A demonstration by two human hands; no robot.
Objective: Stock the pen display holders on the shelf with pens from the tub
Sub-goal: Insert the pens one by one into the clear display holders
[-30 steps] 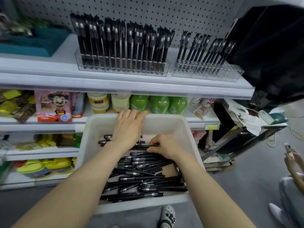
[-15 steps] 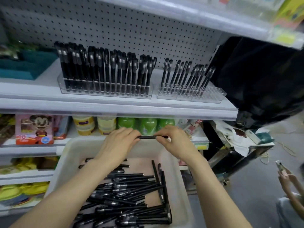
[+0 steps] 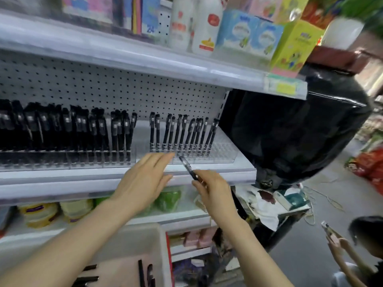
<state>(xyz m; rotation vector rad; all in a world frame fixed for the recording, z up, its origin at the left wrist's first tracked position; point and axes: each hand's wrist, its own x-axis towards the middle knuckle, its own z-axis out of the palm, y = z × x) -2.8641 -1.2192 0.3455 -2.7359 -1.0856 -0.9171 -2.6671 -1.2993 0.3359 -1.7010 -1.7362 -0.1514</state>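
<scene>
My right hand [image 3: 213,189] pinches a black pen [image 3: 188,168], its tip pointing up toward the front of the right clear display holder [image 3: 219,151], which holds several upright pens at its back and has bare slots in front. My left hand [image 3: 145,179] is flat with straight fingers, reaching toward the same holder's front edge, holding nothing. The left holder [image 3: 68,160] is packed with black pens. The white tub [image 3: 145,241] sits low in view with a few loose pens showing.
A shelf above [image 3: 145,63] carries bottles and boxes and overhangs the holders. A large black bag [image 3: 294,133] bulges at the shelf's right end. Jars and green bottles [image 3: 167,198] fill the shelf below. A person crouches at the bottom right with a phone [image 3: 329,230].
Both hands rose from the tub to the shelf. The pen held between both hands is now in my right hand alone, and my left hand has let go and opened.
</scene>
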